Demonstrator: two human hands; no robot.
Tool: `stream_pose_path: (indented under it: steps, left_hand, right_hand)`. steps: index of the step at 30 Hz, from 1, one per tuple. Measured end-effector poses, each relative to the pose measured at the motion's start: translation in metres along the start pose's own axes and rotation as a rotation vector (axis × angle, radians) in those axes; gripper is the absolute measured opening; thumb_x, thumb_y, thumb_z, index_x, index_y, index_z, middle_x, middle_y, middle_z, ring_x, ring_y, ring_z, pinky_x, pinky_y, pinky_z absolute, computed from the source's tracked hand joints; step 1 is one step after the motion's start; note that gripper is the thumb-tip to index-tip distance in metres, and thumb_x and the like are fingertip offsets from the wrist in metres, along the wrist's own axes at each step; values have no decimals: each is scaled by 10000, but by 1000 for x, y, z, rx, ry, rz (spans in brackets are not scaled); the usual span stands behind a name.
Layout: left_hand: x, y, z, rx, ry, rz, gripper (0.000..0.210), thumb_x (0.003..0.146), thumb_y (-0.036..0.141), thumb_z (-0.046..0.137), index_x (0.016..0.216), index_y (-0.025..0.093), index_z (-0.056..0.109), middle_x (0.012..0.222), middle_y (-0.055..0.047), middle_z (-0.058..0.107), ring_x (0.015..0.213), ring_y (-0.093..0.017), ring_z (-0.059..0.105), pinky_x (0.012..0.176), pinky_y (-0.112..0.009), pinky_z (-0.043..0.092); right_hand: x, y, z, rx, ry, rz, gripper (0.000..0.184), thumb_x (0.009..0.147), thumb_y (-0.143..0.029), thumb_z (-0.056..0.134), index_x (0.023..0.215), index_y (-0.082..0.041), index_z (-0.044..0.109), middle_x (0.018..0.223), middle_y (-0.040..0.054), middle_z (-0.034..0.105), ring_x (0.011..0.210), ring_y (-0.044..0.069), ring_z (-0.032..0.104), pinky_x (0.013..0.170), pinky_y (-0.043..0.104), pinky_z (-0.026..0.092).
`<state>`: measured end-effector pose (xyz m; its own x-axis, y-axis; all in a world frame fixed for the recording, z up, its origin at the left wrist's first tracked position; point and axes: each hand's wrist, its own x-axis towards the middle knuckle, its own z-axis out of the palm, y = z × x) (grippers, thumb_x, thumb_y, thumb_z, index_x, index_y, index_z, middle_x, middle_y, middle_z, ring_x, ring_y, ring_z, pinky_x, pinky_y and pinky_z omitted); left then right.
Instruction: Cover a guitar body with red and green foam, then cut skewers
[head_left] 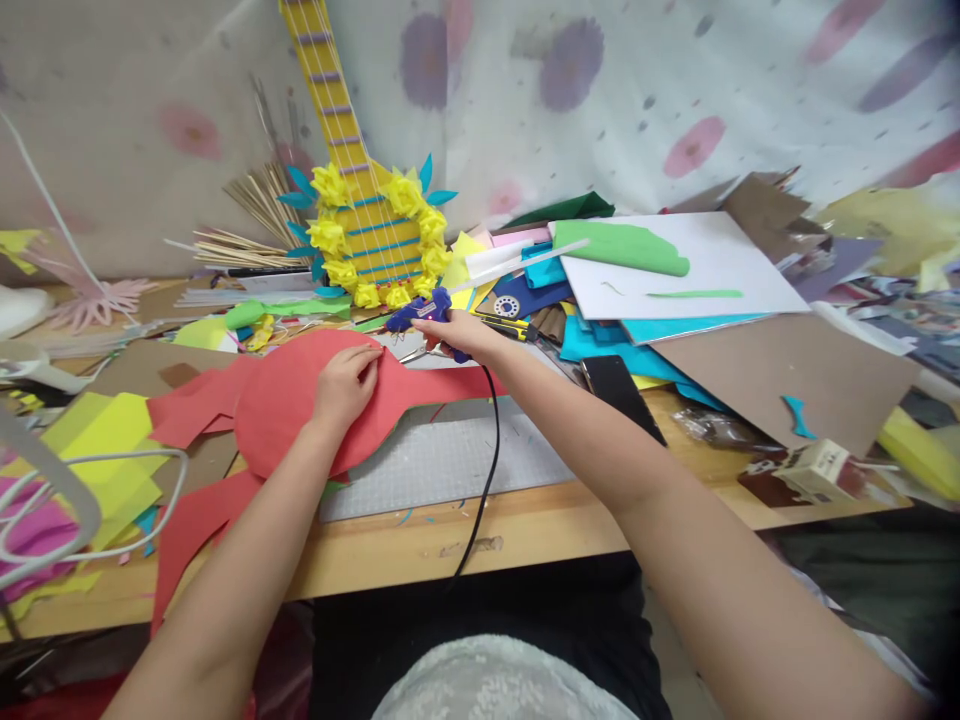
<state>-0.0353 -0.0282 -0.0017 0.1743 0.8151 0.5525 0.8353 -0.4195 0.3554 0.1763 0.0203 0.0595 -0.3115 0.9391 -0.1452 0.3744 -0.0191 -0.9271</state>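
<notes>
My right hand (459, 336) is wrapped round a blue hot glue gun (421, 311), whose black cord hangs down over the table's front edge. Its nozzle points left, above the far right edge of a red paper cutout (289, 400). This cutout has a round body, a long strip running right and pointed pieces at the left. My left hand (346, 385) rests on the round part, fingers bent and closed at its upper right edge. Scissors (420, 352) lie partly hidden under my right hand. Beneath the cutout is a grey cutting mat (450, 465).
A yellow paper guitar (375, 235) with yellow flowers stands against the curtain. Wooden sticks (255, 220) lie left of it. At right are a white board (675, 265), brown cardboard (787, 370) and a black phone (621, 395). A white cable (112, 455) loops at left.
</notes>
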Motion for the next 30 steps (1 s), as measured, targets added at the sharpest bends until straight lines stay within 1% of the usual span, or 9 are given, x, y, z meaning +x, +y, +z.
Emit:
stream_pose_path:
  steps: [6, 11, 16, 26, 30]
  left_hand:
    - [-1, 2, 0, 31, 16, 10, 279, 831, 252, 441, 927, 191, 696, 1019, -72, 710, 977, -200, 646, 907, -373, 499]
    - [-2, 5, -1, 43, 7, -4, 284, 831, 252, 434, 921, 193, 696, 1014, -68, 711, 974, -200, 647, 910, -370, 497]
    - [-2, 5, -2, 49, -8, -12, 290, 829, 248, 428, 929, 210, 698, 1019, -58, 709, 990, -203, 639, 922, -382, 490]
    - [-3, 5, -1, 42, -16, -12, 287, 837, 252, 430, 938, 192, 692, 1031, -69, 705, 994, -198, 636, 928, -362, 480]
    - [-4, 6, -2, 57, 0, -4, 287, 840, 252, 430, 935, 184, 693, 1022, -72, 709, 989, -196, 640, 915, -352, 487]
  right_hand:
    - [2, -3, -2, -170, -30, -20, 400, 793, -492, 624, 616, -147, 528, 543, 9, 566, 378, 46, 407, 347, 182, 320]
    - [5, 1, -3, -214, -54, -56, 443, 787, -547, 600, 586, -161, 520, 481, 7, 517, 373, 63, 403, 352, 198, 318]
    - [5, -1, -2, -279, -56, -55, 469, 781, -572, 591, 562, -165, 514, 420, -5, 458, 357, 74, 389, 364, 215, 313]
    - [4, -8, -2, -316, -72, -55, 463, 766, -568, 613, 568, -168, 491, 457, -2, 488, 375, 67, 403, 382, 207, 328]
    - [7, -8, -1, -327, -72, -51, 452, 762, -559, 621, 576, -171, 486, 471, -7, 488, 386, 68, 410, 391, 207, 335]
